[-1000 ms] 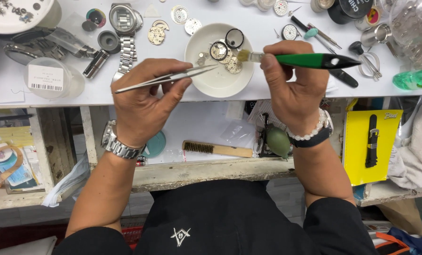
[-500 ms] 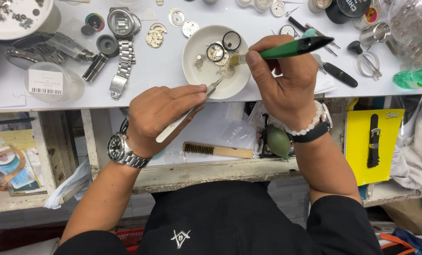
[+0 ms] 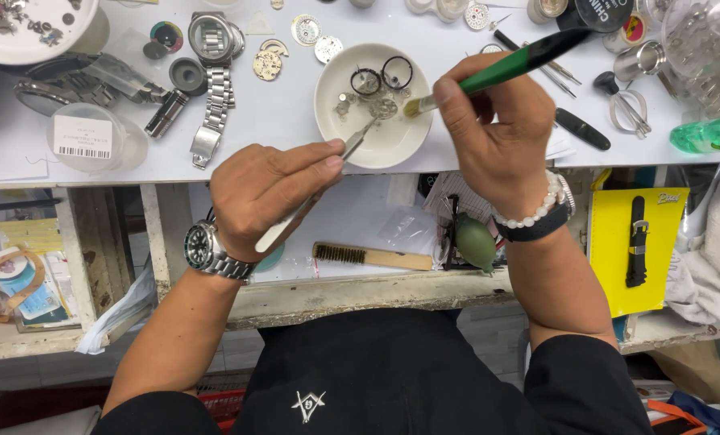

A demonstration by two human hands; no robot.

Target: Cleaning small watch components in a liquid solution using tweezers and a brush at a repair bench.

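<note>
Nearest the person, below the bench edge, a wooden brush lies on the lower shelf with a green pear-shaped blower to its right, both well clear of the arms. Just above them, the left hand has swung round since a second ago: then it held the tweezers level in front of the bench edge, and now they slant up over the rim so that their tips sit down in the white bowl at a small metal watch part. The fingers are closed snugly on the tweezers' shaft. The right hand has moved in as well, gripping the green-handled brush firmly, and its bristle tip now meets the same part from the right. Both tools converging there suggests the part is being steadied while it is brushed. Room is tight: the bowl's wall hems both tips, and two dark rings lie just beyond. Left of the bowl a steel watch with bracelet lies near; farther off, loose dials, tools and jars crowd the back.
</note>
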